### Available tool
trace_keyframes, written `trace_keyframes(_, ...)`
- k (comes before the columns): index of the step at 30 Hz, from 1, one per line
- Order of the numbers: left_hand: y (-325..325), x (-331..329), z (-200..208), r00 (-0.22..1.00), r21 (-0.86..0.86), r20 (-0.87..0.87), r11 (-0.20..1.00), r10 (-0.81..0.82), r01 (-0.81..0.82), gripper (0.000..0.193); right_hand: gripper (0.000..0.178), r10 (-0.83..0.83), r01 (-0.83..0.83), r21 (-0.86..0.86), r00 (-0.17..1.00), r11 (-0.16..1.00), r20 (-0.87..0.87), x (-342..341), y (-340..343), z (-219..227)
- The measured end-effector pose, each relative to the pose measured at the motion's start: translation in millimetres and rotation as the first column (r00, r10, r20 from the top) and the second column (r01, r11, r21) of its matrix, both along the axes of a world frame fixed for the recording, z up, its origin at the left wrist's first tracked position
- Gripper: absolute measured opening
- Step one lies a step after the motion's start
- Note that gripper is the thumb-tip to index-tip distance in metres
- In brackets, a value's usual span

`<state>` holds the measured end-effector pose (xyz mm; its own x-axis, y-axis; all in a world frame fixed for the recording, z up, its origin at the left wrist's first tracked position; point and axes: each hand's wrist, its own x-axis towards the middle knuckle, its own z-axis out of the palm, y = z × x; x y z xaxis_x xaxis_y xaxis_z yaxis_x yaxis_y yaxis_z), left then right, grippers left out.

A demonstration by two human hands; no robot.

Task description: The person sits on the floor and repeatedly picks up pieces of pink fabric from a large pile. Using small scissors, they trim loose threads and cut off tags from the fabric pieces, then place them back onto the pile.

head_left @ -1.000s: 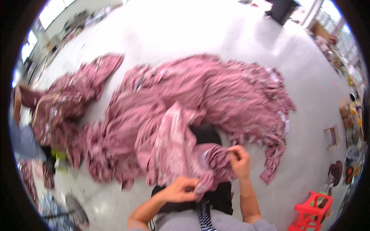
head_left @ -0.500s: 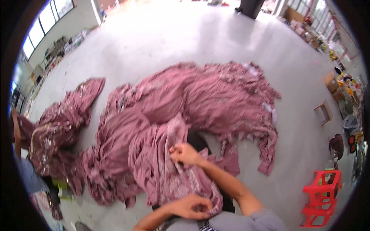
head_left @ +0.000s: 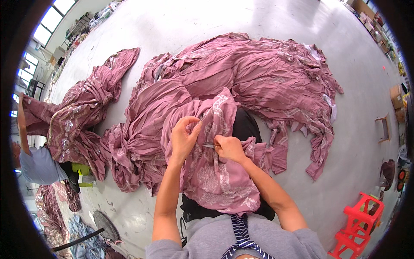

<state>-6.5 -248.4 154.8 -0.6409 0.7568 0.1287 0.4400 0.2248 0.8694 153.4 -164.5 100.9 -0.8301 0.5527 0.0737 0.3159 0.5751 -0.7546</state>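
Mauve patterned cloth [head_left: 224,185] lies across my lap and joins the long crumpled heap on the floor. Above it, my left hand [head_left: 185,136] is raised a little, thumb and fingertips brought together in a pinch. Whatever sits in that pinch, if anything, is too small to make out. Just to its right, my right hand [head_left: 230,148] is closed around a small pointed metal tool [head_left: 208,146], whose pale tip points left over the cloth. The fingers hide the rest of the tool.
More mauve cloth [head_left: 276,82] spreads ahead on the grey floor. At the left, another person [head_left: 41,166] holds up a darker patterned cloth [head_left: 82,105]. Red plastic stools [head_left: 358,222] stand at the lower right, a small wooden frame [head_left: 382,128] farther off. Blue cloth [head_left: 84,235] lies lower left.
My left hand has moved up from the near edge of the lap cloth to beside my right hand. The pointed tool now shows in my right hand. The view has tilted downward.
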Motion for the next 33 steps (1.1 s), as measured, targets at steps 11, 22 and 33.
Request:
trace_keyframes(11, 34.7, -0.2, -3.7, 0.973, -0.213, -0.194, 0.974, -0.121, 0.078, 0.036, 0.011, 0.699, -0.764, -0.402, 0.635, 0.505, -0.330, 31.0, -92.3, 60.8)
trace_keyframes(22, 6.5, 36.4, 23.2, 0.921, 0.201, -0.384, 0.967, -0.068, 0.155, 0.014, 0.019, 0.451, -0.603, -0.280, 0.769, 0.747, -0.453, 51.8, -85.1, 61.8)
trace_keyframes(33, -64.7, 79.7, 29.1, 0.697, 0.123, -0.562, 0.789, -0.444, 0.602, 0.023, 0.032, -0.417, 0.068, -0.917, 0.902, 0.393, -0.112, 75.8, 7.9, 57.1)
